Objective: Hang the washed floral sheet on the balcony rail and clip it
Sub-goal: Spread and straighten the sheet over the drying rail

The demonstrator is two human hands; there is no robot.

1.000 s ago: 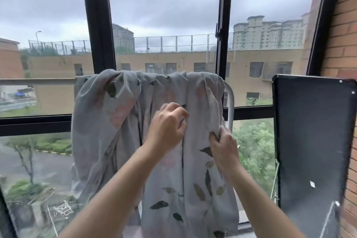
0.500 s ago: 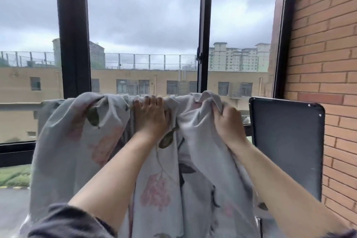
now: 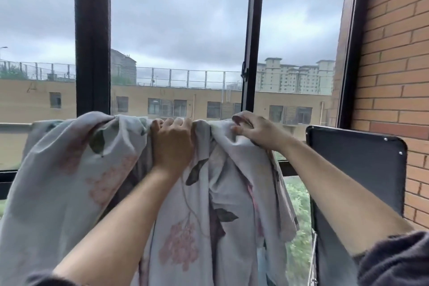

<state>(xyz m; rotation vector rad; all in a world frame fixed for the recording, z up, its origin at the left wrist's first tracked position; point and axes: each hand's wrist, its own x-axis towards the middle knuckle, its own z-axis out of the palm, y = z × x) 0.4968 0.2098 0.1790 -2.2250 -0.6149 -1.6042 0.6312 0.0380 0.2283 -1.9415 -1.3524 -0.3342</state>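
Note:
The pale grey floral sheet (image 3: 69,169), printed with pink blossoms and dark leaves, hangs bunched over the balcony rail (image 3: 14,126), which shows only at the far left. My left hand (image 3: 171,144) grips the sheet at the top of the rail, fingers curled over the fold. My right hand (image 3: 257,132) pinches a gathered fold of the sheet just to the right, at the same height. No clips are in view.
Black window frames (image 3: 92,42) rise behind the rail, with an open pane on the right. A dark flat panel (image 3: 362,169) stands at the right, against the brick wall (image 3: 394,76). Buildings and trees lie outside.
Both hands rose from mid-sheet to the top of the rail and took hold of the fabric there. My right hand has since moved a little rightward with its fold. The view tilted upward.

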